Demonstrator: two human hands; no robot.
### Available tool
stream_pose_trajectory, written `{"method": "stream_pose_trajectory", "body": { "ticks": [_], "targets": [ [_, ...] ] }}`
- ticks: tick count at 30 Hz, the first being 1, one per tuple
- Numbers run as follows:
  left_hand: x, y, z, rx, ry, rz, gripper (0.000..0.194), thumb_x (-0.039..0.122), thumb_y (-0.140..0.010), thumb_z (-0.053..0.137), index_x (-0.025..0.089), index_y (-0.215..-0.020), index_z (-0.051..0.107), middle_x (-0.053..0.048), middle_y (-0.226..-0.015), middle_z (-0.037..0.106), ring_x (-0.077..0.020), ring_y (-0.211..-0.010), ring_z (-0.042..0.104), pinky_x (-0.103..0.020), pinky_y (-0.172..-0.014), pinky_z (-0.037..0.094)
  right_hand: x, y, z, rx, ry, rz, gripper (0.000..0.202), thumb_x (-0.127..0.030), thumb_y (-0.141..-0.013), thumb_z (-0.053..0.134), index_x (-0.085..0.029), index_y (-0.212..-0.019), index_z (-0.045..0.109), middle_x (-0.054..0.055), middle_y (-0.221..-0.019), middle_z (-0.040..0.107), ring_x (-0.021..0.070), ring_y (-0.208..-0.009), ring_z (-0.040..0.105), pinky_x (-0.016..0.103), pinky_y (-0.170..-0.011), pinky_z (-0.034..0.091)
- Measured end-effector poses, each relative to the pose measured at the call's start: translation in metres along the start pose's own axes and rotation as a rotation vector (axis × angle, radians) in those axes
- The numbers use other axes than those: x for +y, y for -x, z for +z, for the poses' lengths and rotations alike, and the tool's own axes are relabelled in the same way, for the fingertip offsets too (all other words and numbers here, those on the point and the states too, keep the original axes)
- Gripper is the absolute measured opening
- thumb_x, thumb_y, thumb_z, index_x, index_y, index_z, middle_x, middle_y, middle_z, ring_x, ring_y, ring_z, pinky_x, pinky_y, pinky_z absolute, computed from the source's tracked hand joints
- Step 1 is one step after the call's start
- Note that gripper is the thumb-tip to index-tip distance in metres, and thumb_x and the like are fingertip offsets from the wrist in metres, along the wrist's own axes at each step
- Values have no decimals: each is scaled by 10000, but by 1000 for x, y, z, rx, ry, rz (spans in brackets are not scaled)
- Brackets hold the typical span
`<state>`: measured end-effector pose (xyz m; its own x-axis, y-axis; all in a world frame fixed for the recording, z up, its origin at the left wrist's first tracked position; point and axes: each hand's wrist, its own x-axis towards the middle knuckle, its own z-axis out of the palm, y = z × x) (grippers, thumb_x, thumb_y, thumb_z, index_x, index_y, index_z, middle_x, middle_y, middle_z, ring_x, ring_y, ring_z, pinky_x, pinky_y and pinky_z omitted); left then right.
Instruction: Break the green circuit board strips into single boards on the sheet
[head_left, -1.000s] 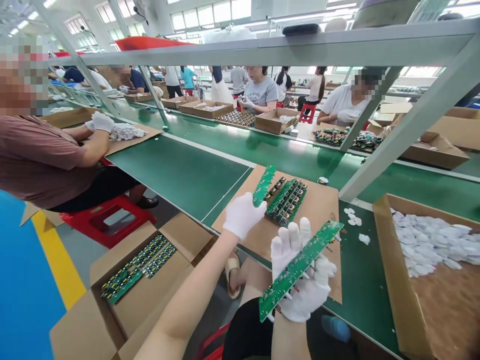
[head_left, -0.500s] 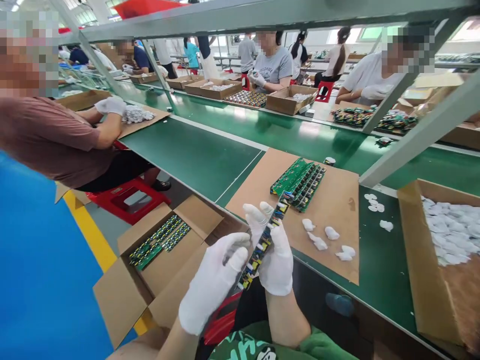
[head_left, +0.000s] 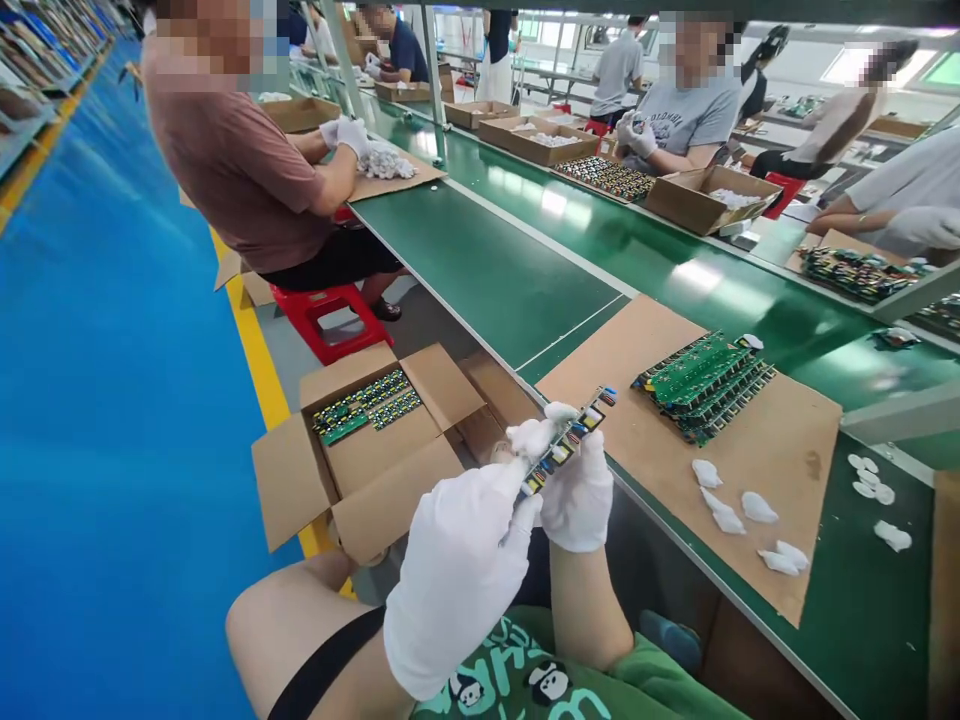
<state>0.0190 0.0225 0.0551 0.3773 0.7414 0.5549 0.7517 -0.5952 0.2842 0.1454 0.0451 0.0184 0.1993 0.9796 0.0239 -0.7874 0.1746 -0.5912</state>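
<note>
– By the near edge of the green bench (head_left: pixel 487 270), what is being held?
– One narrow circuit board strip (head_left: pixel 561 455), tilted, its yellow, black and blue components showing. The gloved right hand (head_left: pixel 579 495) pinches it between fingers and palm side.
– And the left hand (head_left: pixel 457 570)?
– Gloved too, its fingertips are at the strip's lower end; I can't tell whether they grip or merely touch, as the glove hides it.
– What lies on the bench?
– A cardboard sheet (head_left: pixel 592 365), bearing a stack of green circuit boards (head_left: pixel 701 380) and, nearer the person, some loose white pieces (head_left: pixel 759 507).
– Anything left of that?
– An open carton (head_left: pixel 292 490) below the bench's edge, with rows of populated boards (head_left: pixel 367 405) inside. Just beyond, a co-worker (head_left: pixel 247 190) sits on a red stool (head_left: pixel 309 308).
</note>
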Motion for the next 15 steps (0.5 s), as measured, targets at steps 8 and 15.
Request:
{"method": "stream_pose_trajectory", "body": {
  "ticks": [8, 15],
  "targets": [
    [-2, -2, -10, -7, -97, 161, 157, 195, -890, 539, 125, -994, 634, -64, -726, 657, -238, -560, 552, -356, -526, 378, 10, 1, 14, 92, 51, -90, 368, -649, -800, 648, -281, -801, 643, -60, -558, 557, 140, -548, 524, 413, -881, 507],
    [-2, 2, -8, 20, -97, 159, 177, 182, -889, 524, 115, -1010, 633, -52, -685, 625, -222, -565, 529, -339, -546, 341, 5, 3, 21, 109, -10, -12, 342, -581, -806, 695, -242, -770, 670, -61, -549, 566, 109, -546, 532, 329, -858, 509]
  ]
}}
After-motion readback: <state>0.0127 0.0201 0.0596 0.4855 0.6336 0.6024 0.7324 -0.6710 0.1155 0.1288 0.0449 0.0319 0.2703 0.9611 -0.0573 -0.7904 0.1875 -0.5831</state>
